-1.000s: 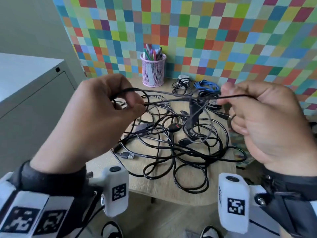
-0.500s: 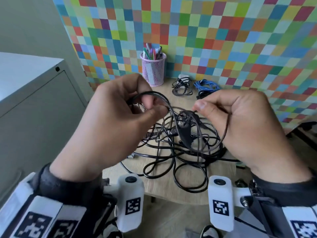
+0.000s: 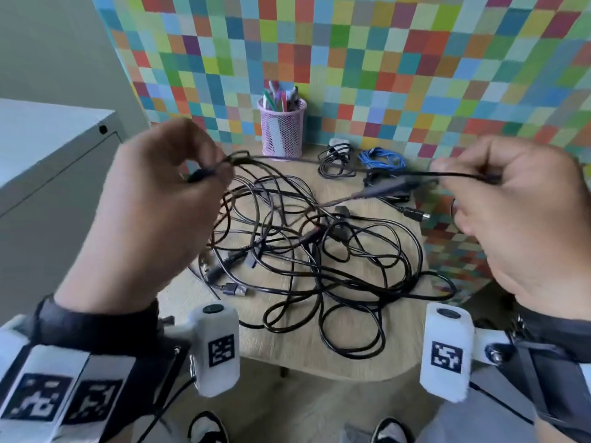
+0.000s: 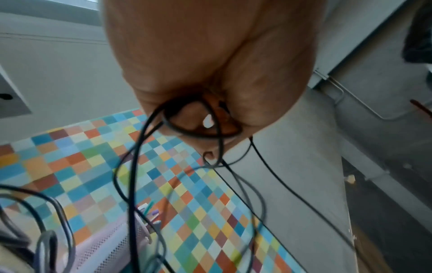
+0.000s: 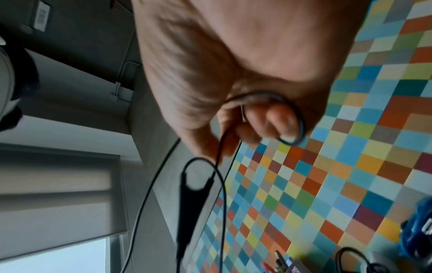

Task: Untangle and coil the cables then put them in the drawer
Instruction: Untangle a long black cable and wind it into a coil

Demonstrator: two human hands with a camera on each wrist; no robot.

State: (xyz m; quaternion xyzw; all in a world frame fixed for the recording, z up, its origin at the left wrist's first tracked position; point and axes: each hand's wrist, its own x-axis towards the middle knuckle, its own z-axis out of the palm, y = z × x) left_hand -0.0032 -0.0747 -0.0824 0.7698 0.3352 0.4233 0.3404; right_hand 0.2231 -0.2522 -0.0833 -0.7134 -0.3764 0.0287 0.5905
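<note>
A tangle of black cables (image 3: 307, 257) lies on the small wooden table (image 3: 319, 356). My left hand (image 3: 153, 199) pinches a small loop of thin black cable (image 4: 198, 120) above the pile's left side. Level with it on the right, my right hand (image 3: 518, 212) grips the same thin cable (image 3: 460, 175), which runs taut between the hands. A black Y-shaped junction piece (image 5: 187, 195) hangs on that cable near my right hand. In the right wrist view the cable (image 5: 294, 118) curls round my fingers.
A pink mesh pen cup (image 3: 282, 129) stands at the table's back by the checkered wall. A coiled black cable (image 3: 335, 161) and a blue cable bundle (image 3: 382, 158) lie behind the tangle. A grey cabinet (image 3: 48, 161) stands to the left.
Both hands were close together over the pile half a second ago. They have moved apart, and the thin cable is now stretched between them.
</note>
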